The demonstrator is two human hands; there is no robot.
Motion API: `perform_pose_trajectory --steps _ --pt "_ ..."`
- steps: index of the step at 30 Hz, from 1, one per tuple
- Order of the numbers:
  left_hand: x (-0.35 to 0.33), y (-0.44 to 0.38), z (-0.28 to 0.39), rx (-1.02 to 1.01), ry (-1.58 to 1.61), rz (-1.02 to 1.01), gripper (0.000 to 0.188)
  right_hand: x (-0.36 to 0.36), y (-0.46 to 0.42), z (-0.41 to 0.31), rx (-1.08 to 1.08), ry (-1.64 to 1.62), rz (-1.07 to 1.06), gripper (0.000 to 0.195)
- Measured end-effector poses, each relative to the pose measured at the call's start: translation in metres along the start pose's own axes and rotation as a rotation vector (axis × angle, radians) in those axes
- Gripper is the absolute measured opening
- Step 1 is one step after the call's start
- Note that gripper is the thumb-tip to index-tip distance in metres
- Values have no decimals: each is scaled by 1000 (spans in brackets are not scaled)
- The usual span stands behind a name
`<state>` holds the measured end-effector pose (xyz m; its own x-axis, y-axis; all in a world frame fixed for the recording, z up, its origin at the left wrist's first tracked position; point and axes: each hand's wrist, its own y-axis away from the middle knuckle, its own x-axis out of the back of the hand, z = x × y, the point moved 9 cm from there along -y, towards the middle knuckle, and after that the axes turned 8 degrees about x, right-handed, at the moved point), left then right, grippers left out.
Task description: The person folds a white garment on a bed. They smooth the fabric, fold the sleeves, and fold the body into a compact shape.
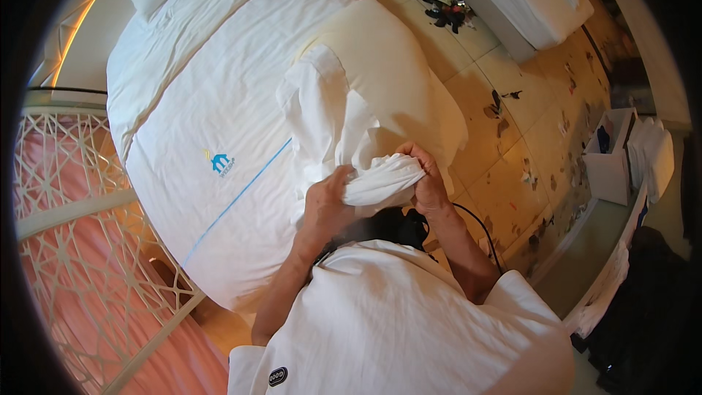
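A gathered white cloth is bunched between my two hands in front of my body. My left hand grips its left end and my right hand its right end. From the bunch, more white fabric spreads away over the near part of the bed and across a cream-coloured pillow or folded bedding. Beneath lies a white bed cover with a blue line and a printed house logo. The cloth's full shape is hidden in its folds.
A lattice screen stands left of the bed, pink fabric behind it. Small dark scraps lie on the tiled floor. A white-draped piece of furniture is at top right, a white box at right. A black cable curves beside my right forearm.
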<state>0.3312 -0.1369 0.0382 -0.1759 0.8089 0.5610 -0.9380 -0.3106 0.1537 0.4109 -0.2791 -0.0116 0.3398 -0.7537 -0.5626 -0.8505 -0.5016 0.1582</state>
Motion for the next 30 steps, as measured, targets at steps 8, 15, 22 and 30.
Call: perform_pose_trajectory --steps 8,15,22,30 --pt "49 7 -4 -70 182 313 25 -33 3 2 -159 422 -339 30" --pt "24 11 7 -87 13 161 37 10 -17 6 126 370 -31 11" --pt "29 9 -1 -41 38 207 33 -6 -24 0 -3 197 -271 7" --pt "40 5 -8 53 361 297 30 -35 -13 -5 -199 435 -379 29"
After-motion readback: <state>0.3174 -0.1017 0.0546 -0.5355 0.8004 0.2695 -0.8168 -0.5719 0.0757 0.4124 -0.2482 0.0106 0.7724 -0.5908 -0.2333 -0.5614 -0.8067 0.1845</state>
